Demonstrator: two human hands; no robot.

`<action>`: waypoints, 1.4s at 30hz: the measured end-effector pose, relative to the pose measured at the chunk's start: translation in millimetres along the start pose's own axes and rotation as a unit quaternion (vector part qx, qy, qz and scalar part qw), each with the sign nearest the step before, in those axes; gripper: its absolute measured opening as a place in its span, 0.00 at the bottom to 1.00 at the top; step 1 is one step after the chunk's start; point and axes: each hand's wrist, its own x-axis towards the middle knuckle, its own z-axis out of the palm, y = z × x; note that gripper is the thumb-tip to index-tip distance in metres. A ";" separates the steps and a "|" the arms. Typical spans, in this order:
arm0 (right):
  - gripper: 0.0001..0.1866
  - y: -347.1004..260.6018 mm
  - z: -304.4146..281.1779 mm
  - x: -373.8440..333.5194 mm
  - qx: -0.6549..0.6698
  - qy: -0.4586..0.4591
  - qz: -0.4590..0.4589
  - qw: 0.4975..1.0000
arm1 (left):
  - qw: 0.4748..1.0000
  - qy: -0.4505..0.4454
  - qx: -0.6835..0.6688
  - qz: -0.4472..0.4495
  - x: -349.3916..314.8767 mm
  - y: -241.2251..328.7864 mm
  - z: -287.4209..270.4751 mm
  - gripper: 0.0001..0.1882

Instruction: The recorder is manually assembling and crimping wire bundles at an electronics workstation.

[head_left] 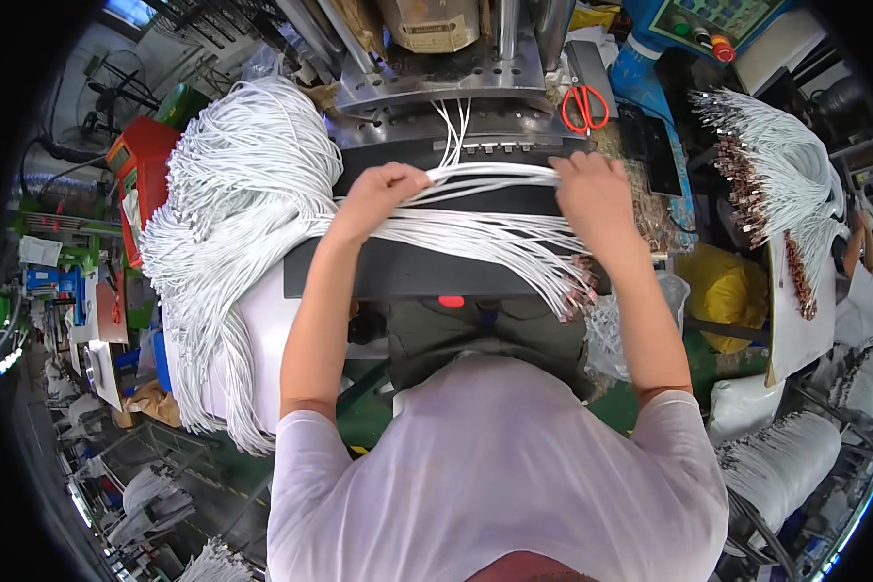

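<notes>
Stretched between my hands is a small group of white cables (495, 172). My left hand (378, 197) pinches it on the left with fingers closed. My right hand (597, 199) has its fingers curled over the right end, whose tips it hides. Just nearer to me, a larger bundle of white cables (456, 231) lies across the black work surface (359, 272), its reddish-brown ends fanned out at the right. Beyond my hands, a few white cables (453, 131) run into the metal press (446, 82), by a row of small metal slots.
A big heap of white cables (252, 145) is piled at the left and hangs over the edge. Red-handled scissors (585, 109) lie right of the press, below a control panel (713, 24). More cables (781, 165) lie at the far right, near a yellow bag (723, 286).
</notes>
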 end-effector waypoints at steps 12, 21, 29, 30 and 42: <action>0.27 -25.4 21.0 11.0 0.202 0.050 -0.037 0.978 | 0.926 0.061 0.310 0.206 -13.3 78.0 65.9 0.18; 0.22 -5.8 2.8 -9.8 0.131 0.075 -0.140 0.979 | 0.938 -0.273 -0.160 -0.142 -43.8 35.1 133.4 0.19; 0.18 -25.6 -6.0 21.0 0.546 -0.040 0.013 0.837 | 0.951 -0.218 -0.165 -0.145 -25.9 13.0 131.9 0.17; 0.18 -26.5 -4.7 24.2 0.490 -0.143 -0.123 0.851 | 0.958 -0.188 -0.140 -0.163 -19.9 18.2 130.6 0.17; 0.21 25.6 76.6 28.8 -0.007 0.136 -0.117 0.984 | 0.953 0.031 -0.270 -0.131 60.5 7.3 113.4 0.13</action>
